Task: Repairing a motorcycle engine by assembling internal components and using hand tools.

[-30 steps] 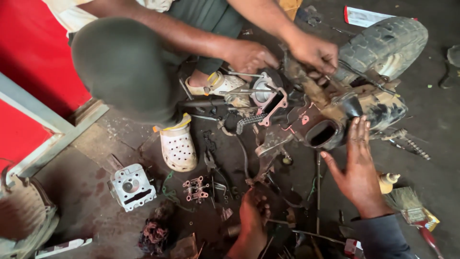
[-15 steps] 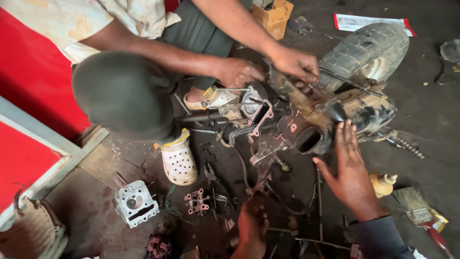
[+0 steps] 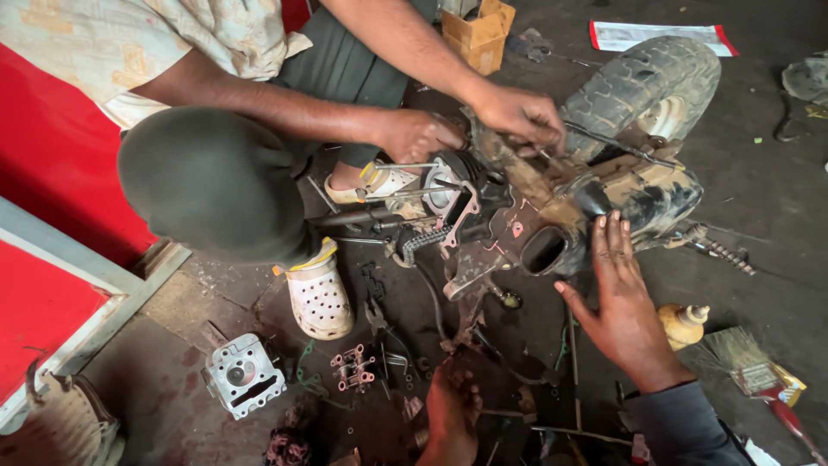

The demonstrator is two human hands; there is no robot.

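While the co-worker's hands are on its top end, engine (image 3: 552, 224): lies on its side on the floor, mid-frame, w/ the small knobbly tyre (image 3: 647, 82) just behind it.
R hand (image 3: 621, 315): mine, fingers open and spread, tips touching the casing right beside the round opening (image 3: 543, 250); gripping nothing.
L hand (image 3: 450, 414): low at the frame's bottom, among loose bits on the floor; fingers curled, but can't tell if they hold anything.
Co-worker: one hand (image 3: 418, 134) at the stud end, other hand (image 3: 517, 116) on the casing top, opposite me.
Step, as I read it: I'm bracing the block so it doesn't rock under their pushing.
Doing it well: press flat w/ palm, not fingertips; push against their force, toward the floor; stay off the opening's edge and the chain (image 3: 427, 242).
Risk: greasy casing, so a slip could put my fingers under their hands.
Around: cylinder head (image 3: 243, 375) lower left, well apart; yellow bottle (image 3: 683, 324) and brush (image 3: 750, 367) near my R wrist; perforated clog (image 3: 319, 298) left of the engine.
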